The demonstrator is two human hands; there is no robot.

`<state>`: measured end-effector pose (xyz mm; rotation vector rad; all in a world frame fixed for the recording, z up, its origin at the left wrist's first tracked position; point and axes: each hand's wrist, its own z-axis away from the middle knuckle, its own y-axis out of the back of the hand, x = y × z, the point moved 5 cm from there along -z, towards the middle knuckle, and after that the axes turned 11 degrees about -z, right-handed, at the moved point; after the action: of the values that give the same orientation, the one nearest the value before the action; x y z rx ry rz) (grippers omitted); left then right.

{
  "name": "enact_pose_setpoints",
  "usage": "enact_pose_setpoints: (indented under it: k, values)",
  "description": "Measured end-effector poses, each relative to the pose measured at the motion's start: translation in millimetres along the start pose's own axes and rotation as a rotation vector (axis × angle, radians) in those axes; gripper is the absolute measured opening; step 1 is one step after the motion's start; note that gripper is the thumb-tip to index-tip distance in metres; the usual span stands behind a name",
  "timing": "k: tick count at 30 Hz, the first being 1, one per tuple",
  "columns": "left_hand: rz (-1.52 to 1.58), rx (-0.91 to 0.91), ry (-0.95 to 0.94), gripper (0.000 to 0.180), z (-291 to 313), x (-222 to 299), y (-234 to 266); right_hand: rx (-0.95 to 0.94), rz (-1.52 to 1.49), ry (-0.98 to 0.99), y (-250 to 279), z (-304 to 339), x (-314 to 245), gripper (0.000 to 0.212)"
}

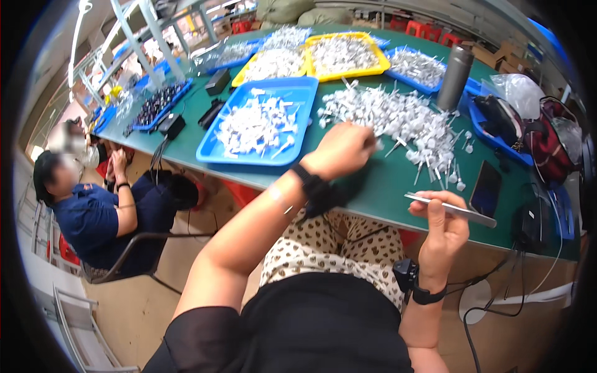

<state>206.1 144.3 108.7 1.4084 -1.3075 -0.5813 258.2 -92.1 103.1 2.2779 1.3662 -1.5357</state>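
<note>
My left hand point(346, 149) is over the table at the near edge of a loose heap of white plastic pieces point(398, 115), which have round heads and thin stems. Its fingers are curled and face away, so what they pinch is hidden; a white piece shows beside the fingertips. At the table's front edge, my right hand point(443, 233) grips a slim silver metal tool point(463, 213), tapered at its left end. A blue tray point(305, 102) with more of the white pieces stands left of my left hand.
Yellow trays point(380, 61) and a blue tray point(415, 84) of similar pieces stand farther back. A dark grey bottle point(456, 78) rises behind the heap. A phone point(485, 186) lies right, near a maroon bag point(547, 140) and cables. At left sits another person point(93, 211).
</note>
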Motion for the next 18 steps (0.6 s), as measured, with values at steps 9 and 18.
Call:
enact_pose_setpoints:
  k: [9,18]
  values:
    - [1.214,-0.338,0.349,0.022,128.7,25.8,10.7,-0.056,-0.051,-0.044,-8.0,3.7,4.6,0.018]
    - [1.765,-0.174,0.689,0.02,197.5,23.9,-63.6,-0.078,-0.039,-0.063,-7.7,5.8,13.2,0.016]
